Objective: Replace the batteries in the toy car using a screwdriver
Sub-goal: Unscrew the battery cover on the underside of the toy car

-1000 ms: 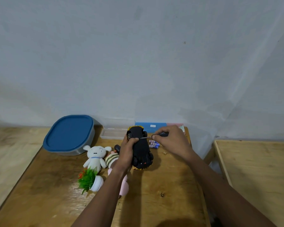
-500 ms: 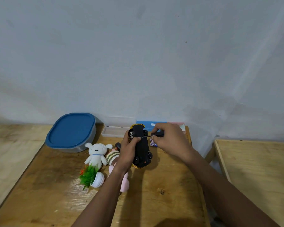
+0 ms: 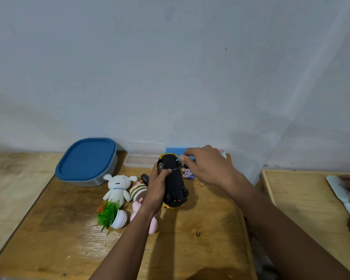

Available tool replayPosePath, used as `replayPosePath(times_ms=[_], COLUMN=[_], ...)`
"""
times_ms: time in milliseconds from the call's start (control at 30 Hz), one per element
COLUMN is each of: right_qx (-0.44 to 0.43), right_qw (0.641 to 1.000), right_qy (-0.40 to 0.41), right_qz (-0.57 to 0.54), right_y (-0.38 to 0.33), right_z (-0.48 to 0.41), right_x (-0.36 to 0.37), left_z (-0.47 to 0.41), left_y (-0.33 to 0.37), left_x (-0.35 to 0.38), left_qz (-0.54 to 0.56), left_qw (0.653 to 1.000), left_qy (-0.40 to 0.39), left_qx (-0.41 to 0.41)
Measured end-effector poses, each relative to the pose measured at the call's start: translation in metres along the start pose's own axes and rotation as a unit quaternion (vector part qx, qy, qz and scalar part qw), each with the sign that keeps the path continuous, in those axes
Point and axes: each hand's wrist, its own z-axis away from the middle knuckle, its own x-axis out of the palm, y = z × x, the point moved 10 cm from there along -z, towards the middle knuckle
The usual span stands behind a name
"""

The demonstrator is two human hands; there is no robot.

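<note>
The toy car (image 3: pixel 174 181) is yellow with a black underside and is held upside down, tilted, above the wooden table (image 3: pixel 190 249). My left hand (image 3: pixel 157 186) grips the car's left side, thumb over the underside near the front wheel. My right hand (image 3: pixel 206 167) pinches a small screwdriver (image 3: pixel 181 167) with a dark handle, and its thin tip touches the car's underside near my left thumb. Several blue and white batteries (image 3: pixel 188 174) lie on the table just right of the car, partly hidden by my right hand.
A blue-lidded container (image 3: pixel 86 160) and a clear plastic case (image 3: pixel 142 157) stand at the back by the wall. A white plush (image 3: pixel 117 186), a striped and pink plush (image 3: pixel 138 193) and a small potted fake plant (image 3: pixel 112 215) lie left of the car. Another person's hands hold a hairbrush (image 3: pixel 340 194) over a second table on the right.
The view has tilted and shifted slightly. My hands keep the same hold; the car has tipped a little more upright, with the screwdriver tip still on its underside. The hairbrush has come into view.
</note>
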Motion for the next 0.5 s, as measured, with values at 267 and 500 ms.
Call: replayPosePath(times_ms=[267,500], right_qx=[-0.002,-0.005], right_qw=[0.997,0.999], right_qy=[0.011,0.008], right_qz=[-0.074,-0.049], right_y=[0.000,-0.005], right_z=[-0.006,-0.009], right_x=[-0.007,-0.008], left_z=[0.003,0.001], left_y=[-0.002,-0.003], left_x=[0.005,0.011], left_qz=[0.016,0.017], left_qw=[1.000,0.999], left_qy=[-0.012,-0.023], left_qx=[-0.023,-0.030])
